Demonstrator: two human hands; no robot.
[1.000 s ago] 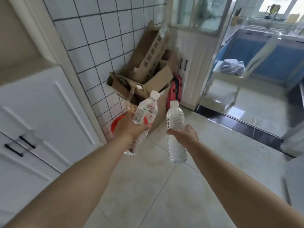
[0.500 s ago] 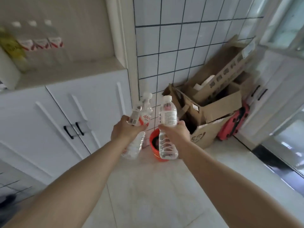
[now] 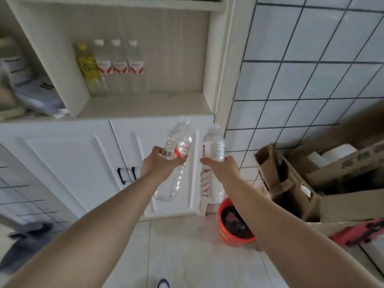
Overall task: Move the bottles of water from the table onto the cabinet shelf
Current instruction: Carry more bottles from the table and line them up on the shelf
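Observation:
My left hand [image 3: 159,165] grips a clear water bottle with a red and white label [image 3: 179,140], tilted to the right. My right hand [image 3: 223,167] grips a second water bottle with a white label [image 3: 213,145], held upright. Both bottles are in front of the white cabinet doors, below the open cabinet shelf [image 3: 145,104]. Three red-labelled water bottles [image 3: 120,67] and a yellow bottle [image 3: 88,67] stand in a row at the back left of that shelf.
White cabinet doors with black handles [image 3: 126,175] are below the shelf. A red bucket [image 3: 234,229] sits on the floor at the right, beside cardboard boxes [image 3: 311,183] against the tiled wall [image 3: 301,80]. The left compartment holds cluttered items [image 3: 27,86].
The view has swung left and up, from the boxes and doorway to the cabinet. The shelf with its bottles is now straight ahead. Both hands still hold their bottles, now nearer the cabinet.

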